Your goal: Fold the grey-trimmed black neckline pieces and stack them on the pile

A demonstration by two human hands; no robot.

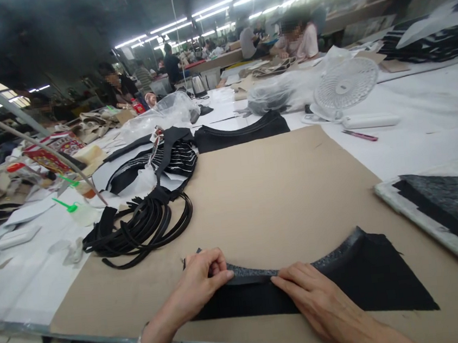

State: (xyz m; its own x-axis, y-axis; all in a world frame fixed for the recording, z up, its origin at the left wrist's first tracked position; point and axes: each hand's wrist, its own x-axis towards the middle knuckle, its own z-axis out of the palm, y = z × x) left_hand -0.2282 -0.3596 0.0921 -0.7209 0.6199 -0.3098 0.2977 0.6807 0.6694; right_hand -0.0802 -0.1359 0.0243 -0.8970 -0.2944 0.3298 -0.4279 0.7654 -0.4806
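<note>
A black fabric piece (379, 276) with a curved upper edge lies on the brown board in front of me. Along that curve runs a speckled grey band (250, 271), with a narrow black strip folded along it. My left hand (207, 272) is closed in a pinch at the left part of the curved edge, thumb on the strip. To its right, my right hand (307, 289) lies on the piece with fingers stretched out, fingertips pressing the edge. Both hands cover parts of the fabric.
Black straps (148, 226) lie coiled on the board's (272, 189) left side, near striped black pieces (174, 163). Another curved black piece (245, 132) lies at the far edge. A tray (422, 216) with grey pieces stands right. A fan (345, 85), a cutter (360, 135) and a bottle (80, 211) are around.
</note>
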